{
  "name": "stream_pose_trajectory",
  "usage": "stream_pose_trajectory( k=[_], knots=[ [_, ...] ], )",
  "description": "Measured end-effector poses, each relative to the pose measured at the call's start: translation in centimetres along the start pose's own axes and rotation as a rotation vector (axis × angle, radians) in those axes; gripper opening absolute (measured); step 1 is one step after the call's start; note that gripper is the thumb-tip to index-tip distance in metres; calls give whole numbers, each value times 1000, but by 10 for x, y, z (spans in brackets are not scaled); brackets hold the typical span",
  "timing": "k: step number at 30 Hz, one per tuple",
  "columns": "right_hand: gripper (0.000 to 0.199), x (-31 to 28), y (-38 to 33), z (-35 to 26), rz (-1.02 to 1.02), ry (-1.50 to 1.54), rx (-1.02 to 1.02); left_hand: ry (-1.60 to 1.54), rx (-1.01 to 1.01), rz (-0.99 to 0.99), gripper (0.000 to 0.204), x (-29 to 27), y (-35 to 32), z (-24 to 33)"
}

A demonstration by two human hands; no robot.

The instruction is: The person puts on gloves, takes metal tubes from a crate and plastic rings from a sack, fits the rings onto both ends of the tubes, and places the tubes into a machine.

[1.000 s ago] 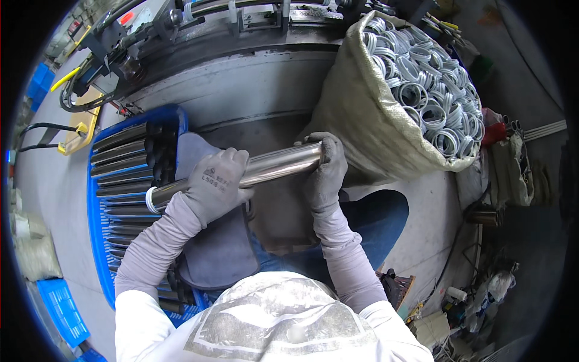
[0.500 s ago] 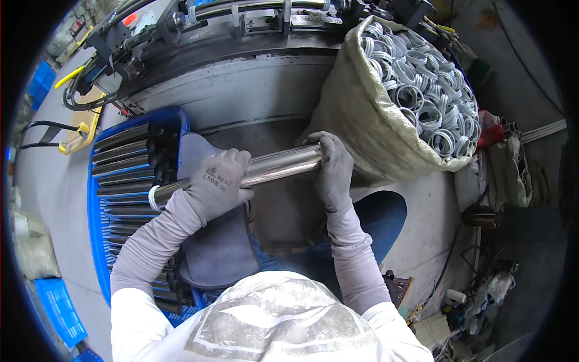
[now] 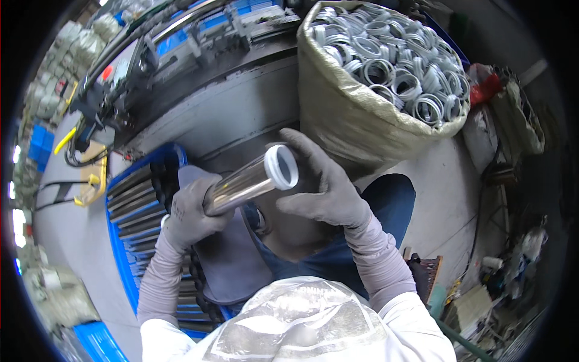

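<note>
Shirt fabric, white with a faded print, fills the lower middle, and 2 pale grey sleeves reach up from it. At their ends are 2 gloved hands. The left hand has its fingers clamped on a shiny metal tube, which is held aslant in front of the body, its right end raised. A white ring sits around that right end. The right hand is just beside the ring, thumb and fingers spread apart; whether a fingertip touches it, I cannot tell.

Below the tube, a grey pad lies over the left leg, and a knee in blue jeans shows to the right. On the left stands a blue basket with dark tubes lying side by side in it. Ahead and to the right is a pale woven sack, filled with more white rings. Farthest ahead, a dark metal machine runs across the upper left.
</note>
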State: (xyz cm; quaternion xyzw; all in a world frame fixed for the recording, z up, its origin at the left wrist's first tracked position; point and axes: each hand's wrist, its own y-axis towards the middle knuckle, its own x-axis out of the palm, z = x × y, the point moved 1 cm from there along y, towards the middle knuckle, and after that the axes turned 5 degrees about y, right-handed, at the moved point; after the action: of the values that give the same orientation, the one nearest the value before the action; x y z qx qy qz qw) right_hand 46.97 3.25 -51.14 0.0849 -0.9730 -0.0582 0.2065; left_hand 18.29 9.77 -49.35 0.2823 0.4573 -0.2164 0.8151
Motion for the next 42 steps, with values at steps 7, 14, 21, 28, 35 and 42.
stream_pose_trajectory(
  k=[7, 14, 21, 28, 35, 42],
  knots=[
    [98, -1, 0, -6, -61, -29, -47, -25, -54, -99, 54, -6, -1, 2],
    [87, 2, 2, -11, -50, -299, -176, -23, -17, -67, 54, -4, -1, 3],
    [40, -26, -1, -66, 479, 6, -127, 6, 18, -65, 46, -3, 5, 8],
    [36, -5, 22, 0, 466, 224, 71, 99, 110, -45, 46, 12, 8, 14],
    [66, -5, 6, -1, 360, -35, 135, 198, 121, -19, 43, 20, 2, 8],
    [31, -22, 9, 35, 144, -299, -5, 256, 118, -58, 46, 23, 1, 9]
  ],
)
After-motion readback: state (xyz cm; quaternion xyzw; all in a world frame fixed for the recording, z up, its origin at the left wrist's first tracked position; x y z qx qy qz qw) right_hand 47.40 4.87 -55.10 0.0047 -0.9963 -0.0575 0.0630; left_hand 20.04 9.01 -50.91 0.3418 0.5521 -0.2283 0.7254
